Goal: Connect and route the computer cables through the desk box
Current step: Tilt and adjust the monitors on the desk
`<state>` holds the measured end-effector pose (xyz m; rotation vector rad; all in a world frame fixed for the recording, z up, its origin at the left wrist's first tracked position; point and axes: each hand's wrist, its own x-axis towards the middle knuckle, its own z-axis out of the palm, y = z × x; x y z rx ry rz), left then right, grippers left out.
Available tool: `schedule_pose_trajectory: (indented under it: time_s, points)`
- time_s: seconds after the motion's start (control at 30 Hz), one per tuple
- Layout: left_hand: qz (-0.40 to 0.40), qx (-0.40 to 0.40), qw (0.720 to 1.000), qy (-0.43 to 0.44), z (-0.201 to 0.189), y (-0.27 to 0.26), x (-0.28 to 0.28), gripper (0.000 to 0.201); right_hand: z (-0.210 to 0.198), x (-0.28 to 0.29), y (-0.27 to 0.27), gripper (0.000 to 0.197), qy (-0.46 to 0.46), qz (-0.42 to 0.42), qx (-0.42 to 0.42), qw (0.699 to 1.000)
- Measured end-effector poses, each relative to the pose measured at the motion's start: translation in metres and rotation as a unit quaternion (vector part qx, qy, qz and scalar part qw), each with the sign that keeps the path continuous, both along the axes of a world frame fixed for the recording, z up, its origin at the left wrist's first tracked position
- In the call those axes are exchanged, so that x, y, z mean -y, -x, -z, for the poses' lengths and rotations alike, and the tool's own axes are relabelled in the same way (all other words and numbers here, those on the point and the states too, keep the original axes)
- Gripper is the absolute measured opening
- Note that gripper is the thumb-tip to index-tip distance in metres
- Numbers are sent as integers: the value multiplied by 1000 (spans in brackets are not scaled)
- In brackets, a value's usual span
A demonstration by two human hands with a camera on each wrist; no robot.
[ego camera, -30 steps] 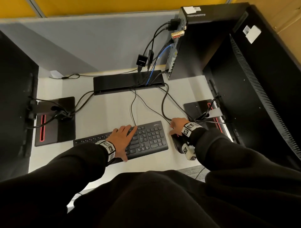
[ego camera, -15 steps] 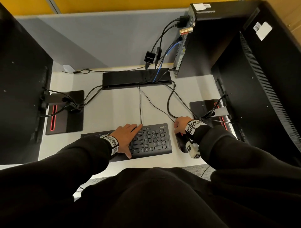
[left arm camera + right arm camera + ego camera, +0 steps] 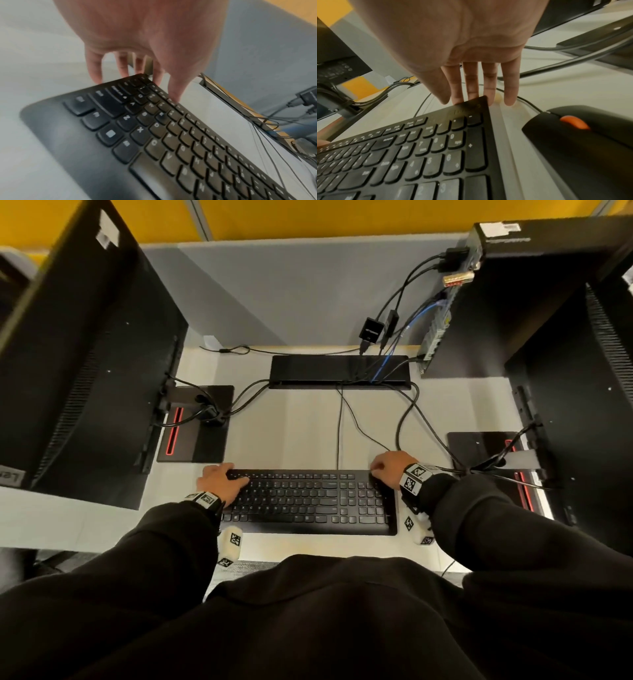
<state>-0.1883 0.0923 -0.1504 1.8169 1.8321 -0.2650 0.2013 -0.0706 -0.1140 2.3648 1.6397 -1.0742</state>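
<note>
The keyboard (image 3: pixel 308 501), skewed before, now lies square. The left hand (image 3: pixel 219 482) has slid from the middle keys to its 10 o'clock corner. The right hand (image 3: pixel 388 467) has left the mouse (image 3: pixel 573 135) and holds the 2 o'clock corner.

A black keyboard (image 3: pixel 308 501) with white legends and a black mouse (image 3: pixel 582 148) with an orange wheel (image 3: pixel 574 121) sit on the off-white desk (image 3: pixel 301 433), one blue cable (image 3: pixel 378 373) stands out at the black desk box (image 3: pixel 318 369), the partition (image 3: pixel 291 296) is grey under a yellow wall (image 3: pixel 342 217), and white wristbands (image 3: pixel 414 478) bear black square-patterned markers.
</note>
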Motion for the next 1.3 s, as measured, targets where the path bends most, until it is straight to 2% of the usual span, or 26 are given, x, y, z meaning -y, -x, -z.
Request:
schedule_pose_trajectory:
  time_s: [0.17, 0.3, 0.53, 0.7, 0.8, 0.9, 1.03, 1.13, 1.23, 1.3]
  points:
    - [-8, 66, 998, 23, 7, 5, 5, 57, -1, -1, -1, 23, 26, 11, 37, 999]
    - [11, 48, 999, 17, 5, 1, 5, 59, -3, 1, -5, 22, 35, 4, 36, 999]
    - [15, 69, 997, 15, -2, 1, 5, 58, -6, -5, 3, 27, 68, -30, 74, 994]
    - [31, 53, 998, 20, -4, 0, 7, 59, -9, -6, -1, 27, 89, -13, 46, 995]
    - [42, 34, 998, 18, -19, -5, 4, 64, -11, -8, -1, 27, 88, -9, 32, 996]
    - [57, 71, 995, -45, -59, -20, -9, 57, -18, -19, 0, 25, 58, -3, 3, 998]
    - [64, 172, 965, -187, -157, -47, -28, 27, -46, -56, 23, 21, -52, 16, -88, 995]
    - [24, 267, 902, -338, -247, -41, -27, 21, -74, -88, 59, 20, -115, 19, -183, 976]
    - [18, 321, 829, -457, -320, -7, -20, 20, -92, -110, 109, 25, -95, 29, -276, 956]
    - [-12, 330, 810, -485, -356, 18, -15, 20, -100, -121, 147, 31, -57, 35, -338, 939]
